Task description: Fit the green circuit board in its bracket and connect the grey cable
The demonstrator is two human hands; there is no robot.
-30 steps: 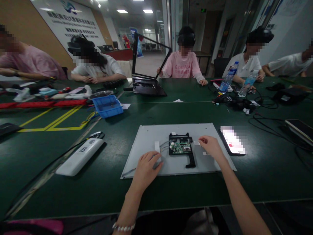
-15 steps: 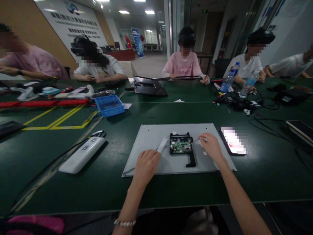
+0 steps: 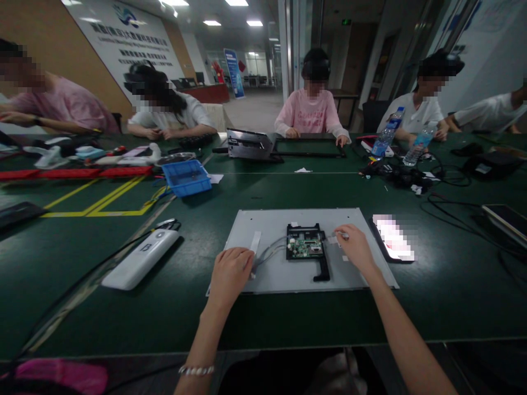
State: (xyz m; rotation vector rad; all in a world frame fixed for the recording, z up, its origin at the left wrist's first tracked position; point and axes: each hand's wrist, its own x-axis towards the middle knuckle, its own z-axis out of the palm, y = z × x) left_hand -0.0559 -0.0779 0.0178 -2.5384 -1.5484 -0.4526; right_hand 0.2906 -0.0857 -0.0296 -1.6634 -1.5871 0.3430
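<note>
A flat grey metal panel (image 3: 272,218) lies on the table, with a green circuit board (image 3: 305,248) in a black plastic frame (image 3: 322,269) at its middle. Thin grey cables (image 3: 269,249) run from the board's left side toward my left hand (image 3: 233,270). That hand rests over the panel's left part, fingers closed, with a strip of white tape (image 3: 256,241) sticking out of them. My right hand (image 3: 354,247) is over the panel's right part, its fingertips pinched beside a pale strip (image 3: 332,240) by the board. What they pinch is too small to make out.
A lit phone (image 3: 391,238) lies right of the panel, a white power bank (image 3: 142,258) with a cable to the left. Farther off are a blue basket (image 3: 187,178), two bottles (image 3: 420,144) and tangled black cables (image 3: 395,175). Several people sit across the table, one holding a black frame (image 3: 310,154).
My left hand has moved left and slightly down with the tape strip, and more of the grey cables shows. My right hand stays put. Across the table, the person's black frame has been lowered.
</note>
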